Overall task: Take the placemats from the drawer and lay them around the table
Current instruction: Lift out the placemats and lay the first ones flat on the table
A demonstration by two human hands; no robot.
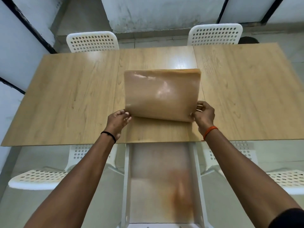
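Note:
A stack of tan, glossy placemats bends upward over the middle of the wooden table, its far edge resting on the top. My left hand pinches the near left corner of the stack. My right hand pinches the near right corner. The near edge is lifted off the table. Below the table's front edge a white drawer stands pulled out toward me, with a blurred tan surface inside it.
Two white perforated chairs stand at the far side of the table. Two more white chairs flank the drawer on the near side. A wall with dark-framed panels runs behind.

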